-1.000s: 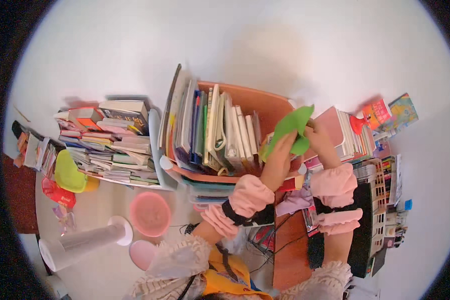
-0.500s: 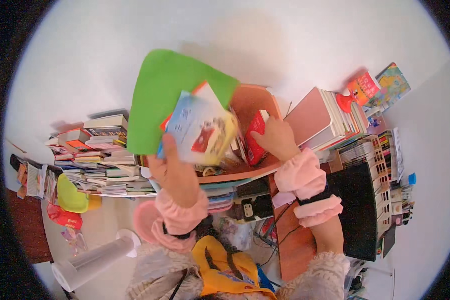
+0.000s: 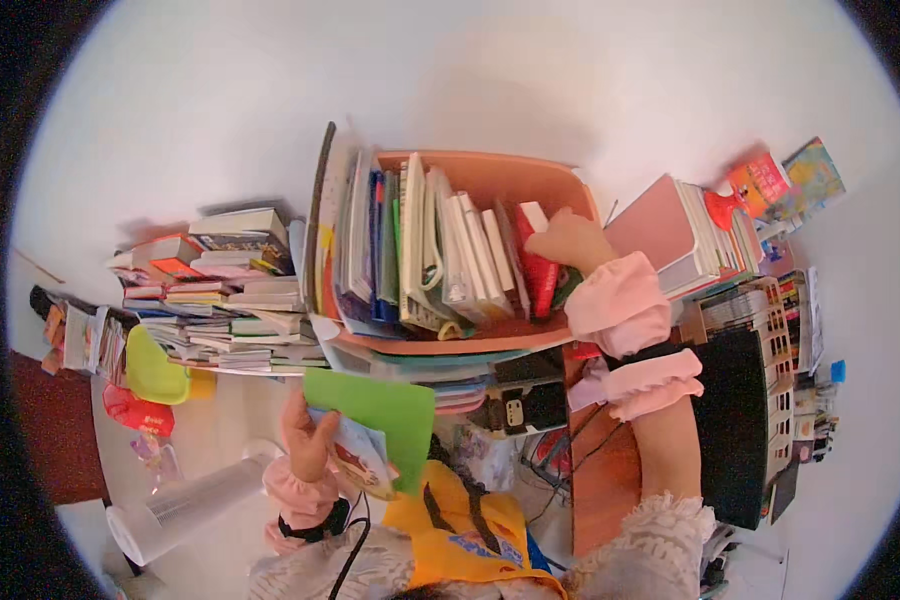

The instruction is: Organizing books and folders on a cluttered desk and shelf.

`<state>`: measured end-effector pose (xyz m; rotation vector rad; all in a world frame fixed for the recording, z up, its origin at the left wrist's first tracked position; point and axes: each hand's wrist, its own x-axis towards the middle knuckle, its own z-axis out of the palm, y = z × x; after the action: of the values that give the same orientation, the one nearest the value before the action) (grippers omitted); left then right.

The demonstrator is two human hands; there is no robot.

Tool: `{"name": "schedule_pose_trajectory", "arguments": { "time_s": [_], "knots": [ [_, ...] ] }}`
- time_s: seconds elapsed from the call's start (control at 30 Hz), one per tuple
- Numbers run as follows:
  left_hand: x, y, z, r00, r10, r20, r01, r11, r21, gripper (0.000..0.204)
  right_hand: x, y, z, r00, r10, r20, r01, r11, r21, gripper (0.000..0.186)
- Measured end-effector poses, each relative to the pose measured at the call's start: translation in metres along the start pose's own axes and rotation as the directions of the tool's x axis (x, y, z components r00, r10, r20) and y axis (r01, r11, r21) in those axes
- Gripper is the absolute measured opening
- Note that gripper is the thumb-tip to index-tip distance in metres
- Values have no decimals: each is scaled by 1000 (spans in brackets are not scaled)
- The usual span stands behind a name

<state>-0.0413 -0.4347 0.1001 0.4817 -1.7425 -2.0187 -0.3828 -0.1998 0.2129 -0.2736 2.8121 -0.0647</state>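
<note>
My left hand (image 3: pixel 310 440) is closed on a green sheet (image 3: pixel 402 405) and a thin picture booklet (image 3: pixel 363 455) lying against it, low and in front of the orange bin (image 3: pixel 500 172). Inside that bin, books and notebooks (image 3: pixel 462 250) stand upright in a row. My right hand (image 3: pixel 573 240) reaches into its right end, with the fingers on the top of a thick red book (image 3: pixel 540 285) that leans slightly. Whether the fingers grip the book or only rest on it is partly hidden.
Stacked books (image 3: pixel 255 300) rise left of the bin, and a row of books (image 3: pixel 685 235) stands right of it. A black monitor (image 3: pixel 730 430) is at the right. Below are a yellow-green container (image 3: pixel 155 365), a white cylinder (image 3: pixel 185 510) and cables (image 3: pixel 560 485).
My left hand has brought the green sheet and booklet down and toward me, away from the bin, uncovering the row of books. My right hand stays at the red book.
</note>
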Motion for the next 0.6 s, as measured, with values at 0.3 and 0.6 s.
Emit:
{"name": "schedule_pose_trajectory", "arguments": {
  "time_s": [0.3, 0.6],
  "knots": [
    [27, 51, 24, 997, -22, 75, -38, 698, 715, 47, 6, -17, 0, 994, 66, -85, -69, 997, -34, 60],
    [55, 35, 69, 997, 40, 68, -57, 961, 271, 86, 35, 20, 39, 979, 153, -134, -93, 924, 372, 49]
  ]
}}
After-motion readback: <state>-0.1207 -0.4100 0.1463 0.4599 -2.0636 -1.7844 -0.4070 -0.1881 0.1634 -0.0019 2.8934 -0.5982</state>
